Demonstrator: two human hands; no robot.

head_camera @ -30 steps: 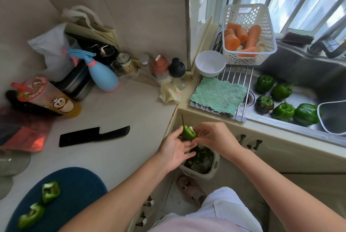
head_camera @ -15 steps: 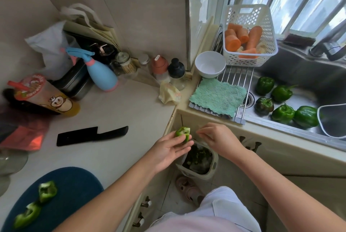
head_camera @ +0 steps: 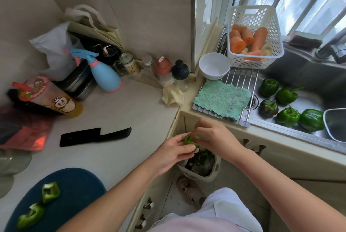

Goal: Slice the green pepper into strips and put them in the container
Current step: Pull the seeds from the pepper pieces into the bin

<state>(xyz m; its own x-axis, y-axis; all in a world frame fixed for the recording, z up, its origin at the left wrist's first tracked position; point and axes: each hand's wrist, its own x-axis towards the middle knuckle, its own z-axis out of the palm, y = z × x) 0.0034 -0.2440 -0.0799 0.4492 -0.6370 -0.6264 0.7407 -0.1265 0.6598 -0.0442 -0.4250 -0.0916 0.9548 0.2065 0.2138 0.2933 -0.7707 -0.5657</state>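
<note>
My left hand [head_camera: 175, 152] holds a green pepper piece [head_camera: 189, 141] over the small waste bin [head_camera: 201, 164] on the floor. My right hand [head_camera: 215, 136] pinches the same piece from the right, its fingers curled into the pepper's hollow. Two cut pepper pieces [head_camera: 50, 192] [head_camera: 30, 216] lie on the dark blue cutting board [head_camera: 74, 190] at the lower left. A black knife [head_camera: 95, 136] lies flat on the counter, apart from both hands. Several whole green peppers [head_camera: 288, 116] sit in the sink.
A white bowl [head_camera: 214, 65], a teal cloth [head_camera: 222, 98] on a rack and a white basket [head_camera: 254, 59] of carrots stand by the sink. A blue spray bottle [head_camera: 104, 74], jars, bags and a drink cup [head_camera: 46, 97] crowd the counter's back corner. A slippered foot shows below the bin.
Both hands have shifted a little down and right over the bin. My right hand has closed in on the pepper piece, and the piece has turned in my left hand.
</note>
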